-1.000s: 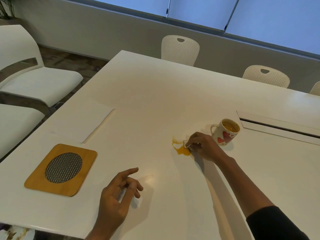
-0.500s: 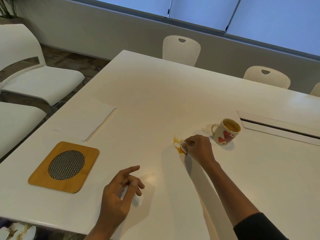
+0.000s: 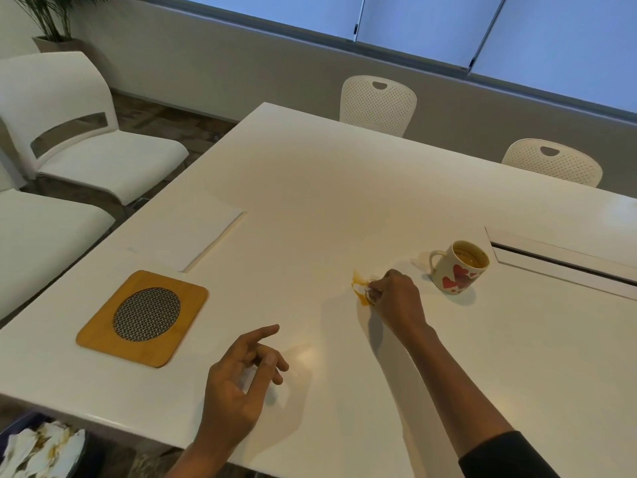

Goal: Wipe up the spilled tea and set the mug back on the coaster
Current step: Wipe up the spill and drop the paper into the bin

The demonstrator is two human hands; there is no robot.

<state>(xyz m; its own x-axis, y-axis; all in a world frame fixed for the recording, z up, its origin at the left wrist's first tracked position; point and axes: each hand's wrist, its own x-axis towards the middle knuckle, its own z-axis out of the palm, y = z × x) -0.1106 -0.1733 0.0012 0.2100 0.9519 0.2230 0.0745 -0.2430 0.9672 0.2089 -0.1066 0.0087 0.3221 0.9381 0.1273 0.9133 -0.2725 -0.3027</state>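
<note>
Amber spilled tea (image 3: 360, 288) lies mid-table, far from edges.

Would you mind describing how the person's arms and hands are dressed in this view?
Both hands, the left hand and the right hand, are bare, with no gloves, rings or watch visible. The right arm has a dark sleeve pushed up past the forearm; no sleeve shows on the left.

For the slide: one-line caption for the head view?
Right hand wipes spilled tea with a small tissue; heart mug sits off the wooden coaster, left hand idle.
</note>
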